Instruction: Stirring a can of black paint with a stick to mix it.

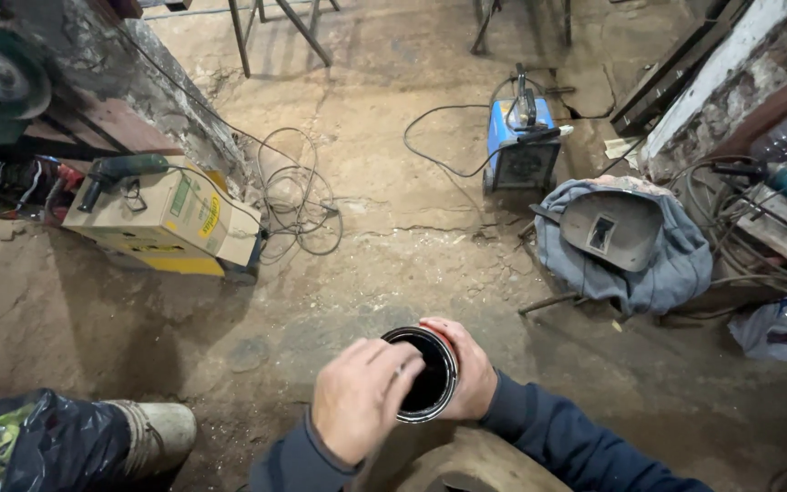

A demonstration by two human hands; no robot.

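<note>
Both hands grip one open black can (425, 374) (dark inside) — right hand (468, 372) wrapped around, left hand (357, 396) curled over its rim.

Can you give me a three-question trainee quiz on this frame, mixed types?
1. True or false: the open tin is held by the right hand while the left hand rests over its rim.
2. What lies on the cardboard box? A) power drill B) hammer C) paint brush
3. Fill in: the welding mask lies on a grey ____.

Key: 1 true; 2 A, the power drill; 3 cloth.
</note>
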